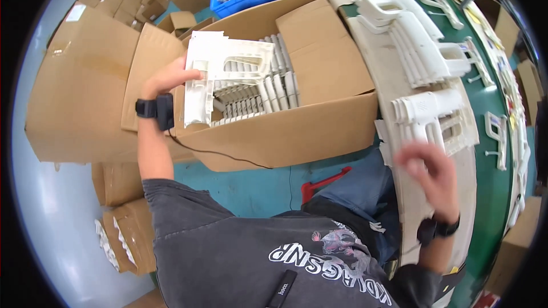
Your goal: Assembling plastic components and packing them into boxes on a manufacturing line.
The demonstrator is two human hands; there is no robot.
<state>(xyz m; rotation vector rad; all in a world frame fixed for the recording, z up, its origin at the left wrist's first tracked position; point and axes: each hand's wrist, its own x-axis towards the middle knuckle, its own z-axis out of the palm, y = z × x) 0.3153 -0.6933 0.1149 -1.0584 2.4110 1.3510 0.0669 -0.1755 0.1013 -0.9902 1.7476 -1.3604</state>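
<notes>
Gripping angular plastic casing (212, 60) (left hand (173, 75)).

Bright, even light here, with pale sheen across the floor (63, 194) toward nine o'clock! Between three and four, the right hand (431, 174) blurs softly; the green worktop (484, 188) bows at three, and every corner falls black.

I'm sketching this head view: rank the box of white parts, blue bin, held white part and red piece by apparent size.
1. Box of white parts
2. Held white part and blue bin: too alike to rank, and the bin stands farther off
3. Red piece
</notes>
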